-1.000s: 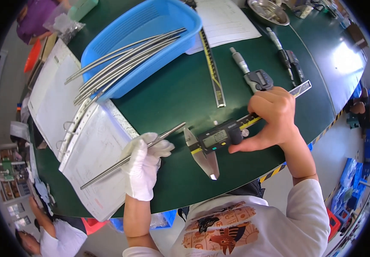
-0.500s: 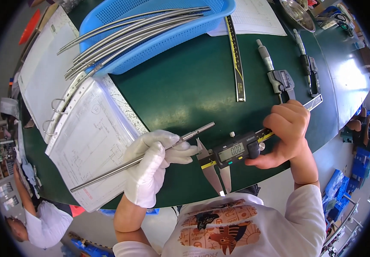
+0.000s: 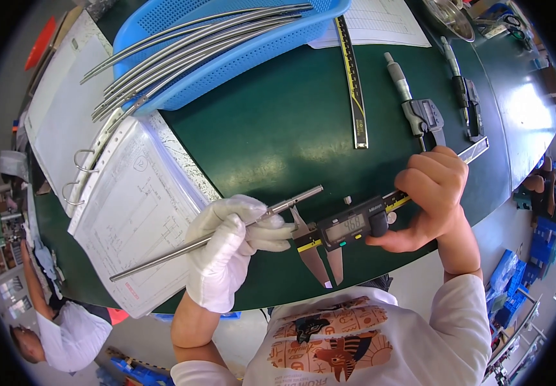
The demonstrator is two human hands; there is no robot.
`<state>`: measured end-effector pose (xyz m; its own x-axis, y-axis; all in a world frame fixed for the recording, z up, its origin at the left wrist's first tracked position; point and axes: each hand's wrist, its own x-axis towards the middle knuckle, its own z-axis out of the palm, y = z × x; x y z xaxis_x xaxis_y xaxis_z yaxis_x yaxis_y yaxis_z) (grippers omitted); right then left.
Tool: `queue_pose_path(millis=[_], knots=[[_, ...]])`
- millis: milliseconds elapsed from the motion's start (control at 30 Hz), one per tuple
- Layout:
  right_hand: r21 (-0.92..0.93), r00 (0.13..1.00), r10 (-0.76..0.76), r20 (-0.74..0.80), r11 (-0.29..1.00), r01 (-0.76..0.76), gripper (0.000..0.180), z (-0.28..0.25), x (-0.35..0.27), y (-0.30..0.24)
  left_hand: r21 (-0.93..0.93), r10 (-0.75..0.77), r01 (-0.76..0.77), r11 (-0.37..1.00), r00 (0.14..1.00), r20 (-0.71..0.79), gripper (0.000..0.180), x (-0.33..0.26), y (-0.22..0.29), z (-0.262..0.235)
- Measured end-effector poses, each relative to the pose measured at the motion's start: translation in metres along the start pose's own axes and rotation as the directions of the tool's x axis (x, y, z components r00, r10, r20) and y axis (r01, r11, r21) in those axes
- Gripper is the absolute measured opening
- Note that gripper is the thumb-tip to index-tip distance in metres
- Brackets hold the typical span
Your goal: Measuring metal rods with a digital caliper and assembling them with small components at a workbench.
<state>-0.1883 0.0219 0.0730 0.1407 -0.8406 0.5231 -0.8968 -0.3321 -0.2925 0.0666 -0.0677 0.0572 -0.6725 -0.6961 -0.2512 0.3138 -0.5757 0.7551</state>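
Observation:
My left hand (image 3: 221,254), in a white glove, is closed around a slim steel rod (image 3: 162,258). The rod slants up to the right, and its stepped end sticks out past my fingers. In my bare right hand (image 3: 434,193) is a digital caliper (image 3: 352,226), gripped by its beam with the thumb at the slider. Its long jaws point toward me, slightly apart. One small upper jaw tip lies right at the rod near its far end; whether it touches I cannot tell. An open ring binder (image 3: 143,212) with drawings lies beneath the rod's near end.
A blue perforated basket (image 3: 226,77) holds several long steel rods (image 3: 194,51), which jut over its left side. A steel ruler (image 3: 354,90) and two digital micrometers (image 3: 423,116) (image 3: 466,103) lie beyond my right hand. Paper sheets (image 3: 381,26) and a metal bowl (image 3: 450,19) are farther back.
The caliper has shifted slightly left toward the rod, and its jaws have parted a little. Its display reading has changed from zero. My left hand keeps its hold on the rod.

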Motion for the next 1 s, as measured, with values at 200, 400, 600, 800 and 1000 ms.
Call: queue_pose_path(millis=[200,400,600,800,1000], knots=[[0.001,1.000,-0.003,-0.007,1.000,0.003,0.048,0.0003,-0.0003,-0.0002,-0.030,-0.011,0.011,0.999,1.000,0.010,0.024,0.0003,0.0000,-0.0007],[0.006,1.000,-0.009,-0.010,1.000,0.009,0.048,0.0009,-0.0009,0.0009,-0.055,-0.014,0.016,0.998,1.000,0.026,0.023,0.0018,-0.0013,-0.0031],[-0.001,1.000,-0.004,0.012,1.000,0.004,0.049,0.0000,-0.0020,0.0015,-0.054,-0.022,0.024,0.998,0.999,0.040,0.022,0.0028,-0.0019,-0.0046],[0.029,0.999,0.017,0.037,0.999,-0.018,0.047,-0.0014,-0.0017,0.0006,-0.049,-0.009,0.011,0.999,0.999,0.035,0.022,0.0033,-0.0029,-0.0036],[0.044,0.998,0.040,0.052,0.998,-0.042,0.044,-0.0023,-0.0032,0.0001,-0.016,-0.032,0.032,0.999,0.999,0.006,0.023,0.0012,-0.0013,-0.0012]])
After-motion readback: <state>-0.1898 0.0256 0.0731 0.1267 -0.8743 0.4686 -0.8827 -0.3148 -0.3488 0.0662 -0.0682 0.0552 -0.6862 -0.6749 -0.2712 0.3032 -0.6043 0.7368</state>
